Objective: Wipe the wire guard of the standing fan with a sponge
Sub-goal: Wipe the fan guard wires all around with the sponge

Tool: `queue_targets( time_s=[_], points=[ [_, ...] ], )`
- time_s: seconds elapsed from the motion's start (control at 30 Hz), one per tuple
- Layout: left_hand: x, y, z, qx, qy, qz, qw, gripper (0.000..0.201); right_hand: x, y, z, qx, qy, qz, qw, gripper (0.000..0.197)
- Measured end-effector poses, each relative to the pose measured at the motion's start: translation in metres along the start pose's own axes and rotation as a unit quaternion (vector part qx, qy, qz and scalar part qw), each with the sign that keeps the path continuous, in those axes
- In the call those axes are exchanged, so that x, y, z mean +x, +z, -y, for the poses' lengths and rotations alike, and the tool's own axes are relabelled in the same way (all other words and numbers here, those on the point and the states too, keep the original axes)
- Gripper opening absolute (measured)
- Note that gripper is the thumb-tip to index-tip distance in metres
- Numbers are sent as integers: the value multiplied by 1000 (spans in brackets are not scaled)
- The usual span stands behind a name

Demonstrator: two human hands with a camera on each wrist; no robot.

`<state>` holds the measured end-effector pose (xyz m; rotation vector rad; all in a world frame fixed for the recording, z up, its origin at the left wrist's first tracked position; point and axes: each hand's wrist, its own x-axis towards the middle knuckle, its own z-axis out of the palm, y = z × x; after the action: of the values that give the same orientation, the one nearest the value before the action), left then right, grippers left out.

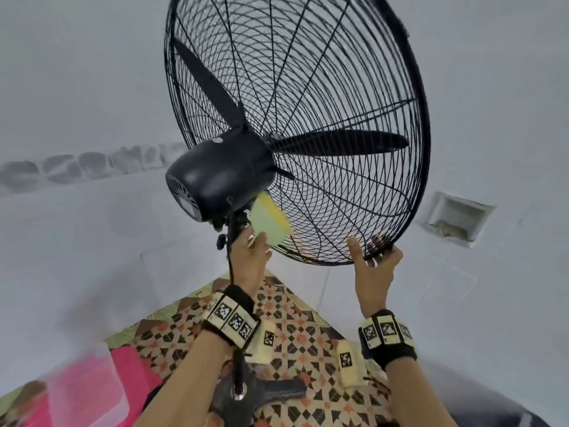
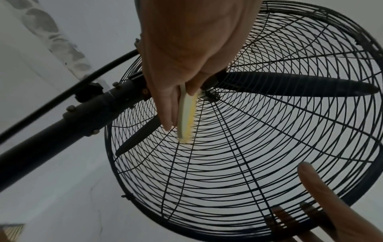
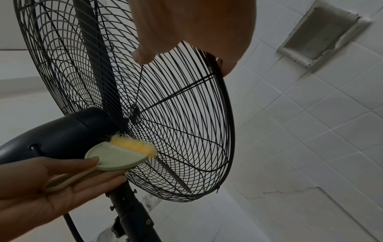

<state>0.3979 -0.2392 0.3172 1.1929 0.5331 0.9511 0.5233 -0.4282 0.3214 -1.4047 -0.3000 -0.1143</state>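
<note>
The black wire guard (image 1: 323,87) of the standing fan fills the upper middle of the head view, tilted, with its blades inside. My left hand (image 1: 257,243) pinches the handle of a pale green sponge (image 1: 269,224) with a fuzzy yellow edge. That yellow edge (image 3: 132,146) presses on the rear guard wires just under the motor housing (image 1: 215,177). My right hand (image 1: 374,257) grips the guard's lower rim: fingers hooked through the wires, thumb up against them. In the left wrist view the sponge (image 2: 187,117) stands edge-on against the wires.
The fan's pole (image 3: 132,217) and a black cable (image 2: 62,91) run down below the motor. White tiled walls surround the fan, with a recessed niche (image 1: 455,218) at right. Patterned floor tiles (image 1: 295,337) lie below, and a clear tub over something pink (image 1: 92,386) sits lower left.
</note>
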Motion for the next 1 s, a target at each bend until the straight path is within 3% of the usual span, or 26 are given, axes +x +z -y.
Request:
queue_targets(
  time_s=[0.27, 0.43, 0.53, 0.63, 0.87, 1.0],
  points=[
    [-9, 29, -7, -108, 12, -51, 993, 52, 9, -12, 11, -48, 8, 37, 998, 75],
    [-12, 48, -13, -44, 62, -78, 994, 48, 7, -9, 5, -47, 5, 26, 999, 76],
    [-7, 37, -23, 0, 73, -36, 997, 44, 6, -9, -2, -49, 11, 12, 999, 82],
    [-6, 10, -30, -31, 71, 26, 997, 44, 3, -7, -2, -41, 13, 5, 999, 83],
    [-5, 12, -23, -69, 62, 41, 995, 51, 3, -7, 2, -53, 16, 7, 998, 81],
    [7, 13, -23, -97, 17, -19, 995, 53, 2, -6, 0, -50, 20, 9, 999, 80]
  ],
)
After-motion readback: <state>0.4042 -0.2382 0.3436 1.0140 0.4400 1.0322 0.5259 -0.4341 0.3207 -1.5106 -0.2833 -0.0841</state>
